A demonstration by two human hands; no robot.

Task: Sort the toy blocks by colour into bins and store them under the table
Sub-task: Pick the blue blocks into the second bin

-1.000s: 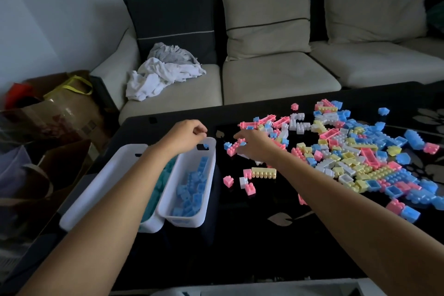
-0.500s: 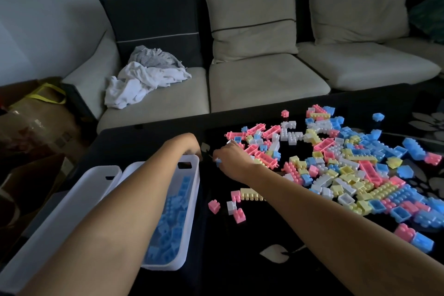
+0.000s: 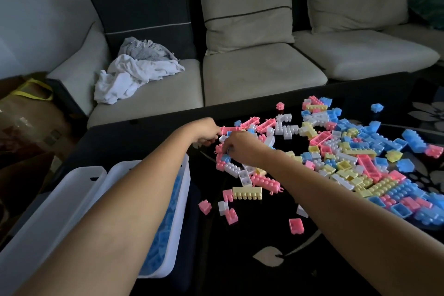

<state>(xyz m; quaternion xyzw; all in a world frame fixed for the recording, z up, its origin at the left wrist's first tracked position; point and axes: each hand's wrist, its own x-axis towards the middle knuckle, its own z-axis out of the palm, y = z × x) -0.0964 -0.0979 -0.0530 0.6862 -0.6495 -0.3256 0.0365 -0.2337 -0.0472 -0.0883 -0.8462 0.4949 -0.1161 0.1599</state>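
A loose pile of pink, blue, yellow and white toy blocks (image 3: 348, 156) covers the right half of the black table (image 3: 240, 259). My left hand (image 3: 206, 132) reaches across to the pile's left edge, its fingers curled beside a long pink block (image 3: 229, 130); whether it holds anything is hidden. Just in front of it, my right hand (image 3: 240, 149) is turned down and pinches a small blue block (image 3: 226, 157). Two white bins stand at the table's left. The right bin (image 3: 185, 175) holds blue blocks and lies partly under my left forearm. The contents of the left bin (image 3: 72, 187) are out of sight.
A few pink, white and yellow blocks (image 3: 247, 193) lie apart in front of the pile. A beige sofa (image 3: 259, 74) with cushions and crumpled white cloth (image 3: 134, 77) runs behind the table. Brown paper bags (image 3: 28, 113) stand at the left.
My left hand has left the blue bin and reached right to the pile's edge. My right hand has shifted onto a blue block. The view has swung left and closer.
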